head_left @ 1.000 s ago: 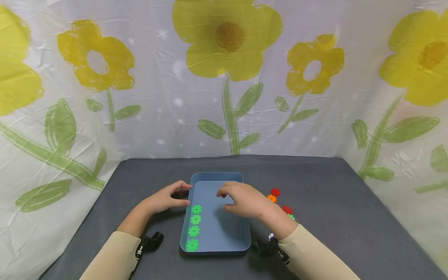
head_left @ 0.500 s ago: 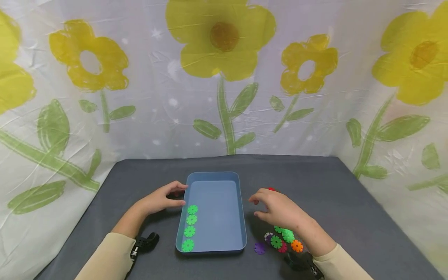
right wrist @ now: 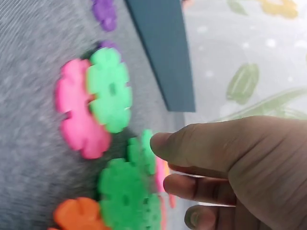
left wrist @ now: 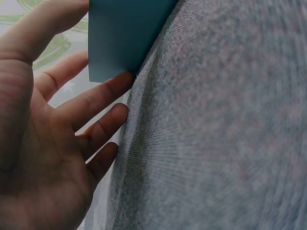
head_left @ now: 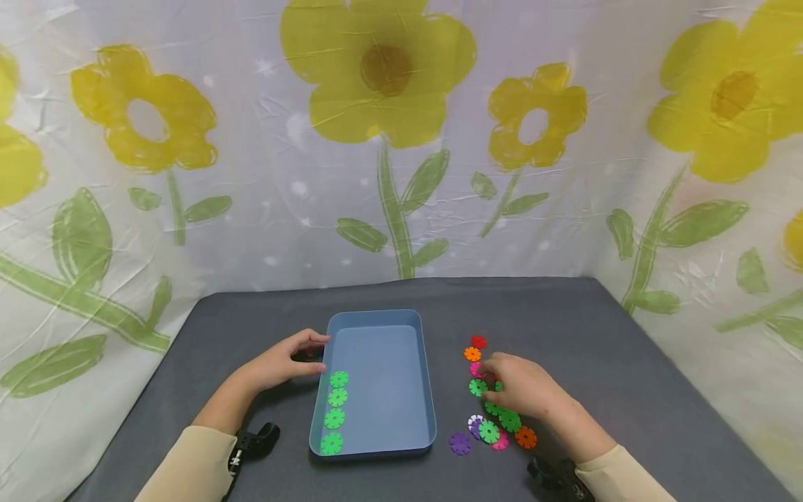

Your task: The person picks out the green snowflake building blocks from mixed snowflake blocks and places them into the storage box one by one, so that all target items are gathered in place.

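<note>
A person's left hand rests against the left wall of a blue tray on a dark, cloth-covered worktop, its grip released, fingers extended and spread along the outside. Inside the tray, four green flower-shaped discs line up flat along the left side, from the near corner to about midway.

To the right of the tray, the right hand reaches low over a loose scatter of discs, palm down, its grip likewise released, with thumb and fingertips apart and no disc between them in the right wrist view. At the far end of the scatter lie a red disc and an orange disc; a pink disc sits at the fingertips and a green disc just beside the thumb, with more green pieces partly beneath the hand. Nearer the person, a green piece overlaps a second pink piece, beside a white piece and an orange piece. A purple disc lies apart, closest to the tray.

Beige sleeves cover both forearms, and a pale backdrop painted with yellow flowers surrounds the worktop.
</note>
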### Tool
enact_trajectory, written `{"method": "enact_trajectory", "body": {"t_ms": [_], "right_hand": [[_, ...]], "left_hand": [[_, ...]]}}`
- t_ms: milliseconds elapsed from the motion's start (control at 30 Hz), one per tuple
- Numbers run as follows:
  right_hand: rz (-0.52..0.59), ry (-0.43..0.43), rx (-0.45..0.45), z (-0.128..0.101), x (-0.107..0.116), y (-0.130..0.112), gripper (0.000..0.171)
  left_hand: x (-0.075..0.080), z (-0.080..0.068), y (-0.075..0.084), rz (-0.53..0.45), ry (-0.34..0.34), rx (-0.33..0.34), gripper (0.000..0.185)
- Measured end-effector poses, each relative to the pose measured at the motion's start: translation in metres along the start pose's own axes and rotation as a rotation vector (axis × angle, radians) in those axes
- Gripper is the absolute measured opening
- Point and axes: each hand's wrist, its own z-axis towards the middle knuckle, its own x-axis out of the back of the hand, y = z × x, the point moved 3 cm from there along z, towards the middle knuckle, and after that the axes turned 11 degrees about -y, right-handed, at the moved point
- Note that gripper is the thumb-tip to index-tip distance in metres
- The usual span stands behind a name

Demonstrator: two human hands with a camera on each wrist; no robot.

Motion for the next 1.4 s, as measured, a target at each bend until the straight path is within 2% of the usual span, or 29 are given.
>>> {"method": "enact_trajectory", "body": {"t_ms": [267,667,1033,1200,1400], "right_hand": [[0.004,0.0,-0.052,0.005,-0.01,0.004,0.017],[0.015,0.014,-0.054,0.014,-0.01,0.006,0.014],[-0.083,0.079,-0.036,0.021,-0.018,0.008,0.017],[-0.065,0.064,-0.032,0.022,-0.017,0.005,0.019],[-0.071,0.067,0.03,0.024,-0.015,0.0,0.017]], "left_hand": [[-0.001,0.0,0.0,-0.016,-0.007,-0.012,0.053],[0.001,-0.001,0.005,-0.005,0.002,-0.002,0.054],[-0.001,-0.001,0.005,-0.005,0.006,-0.013,0.055],[-0.002,-0.001,0.007,-0.008,-0.006,-0.026,0.054],[-0.001,-0.002,0.007,-0.016,0.002,-0.015,0.054]]}}
